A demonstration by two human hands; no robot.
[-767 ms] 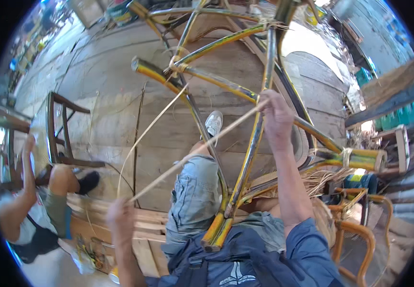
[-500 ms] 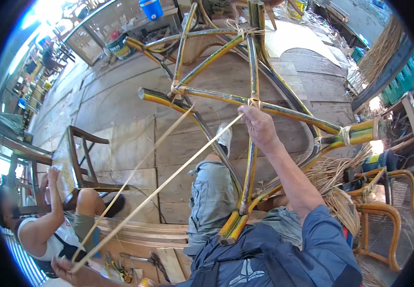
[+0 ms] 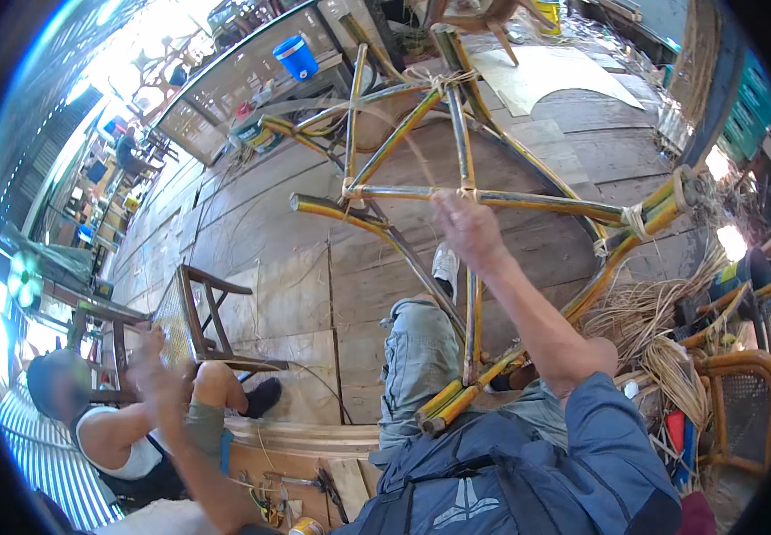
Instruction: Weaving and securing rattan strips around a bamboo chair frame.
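A furniture frame [image 3: 537, 201] of dark and yellow cane poles stands over my lap, its joints bound with pale strips. My right hand [image 3: 470, 230] is closed at the joint where a crossbar meets a long pole, gripping a pale cane strip [image 3: 423, 159]. From there the strip arcs up over the frame in a blurred curve to the far left. Smeared by motion, my left hand [image 3: 155, 370] is raised at the left, apart from the frame; its fingers cannot be made out.
Another person [image 3: 105, 437] sits at the left by a wooden chair [image 3: 194, 308] with a woven panel. Loose cane strips [image 3: 662, 334] lie in a heap at the right. Hand tools [image 3: 301, 486] rest on boards below. A blue bucket [image 3: 295, 58] stands at the back.
My left hand has risen from the lower left. The strip, earlier stretched in two lengths between my hands, now swings up over the frame. My right hand stays at the joint.
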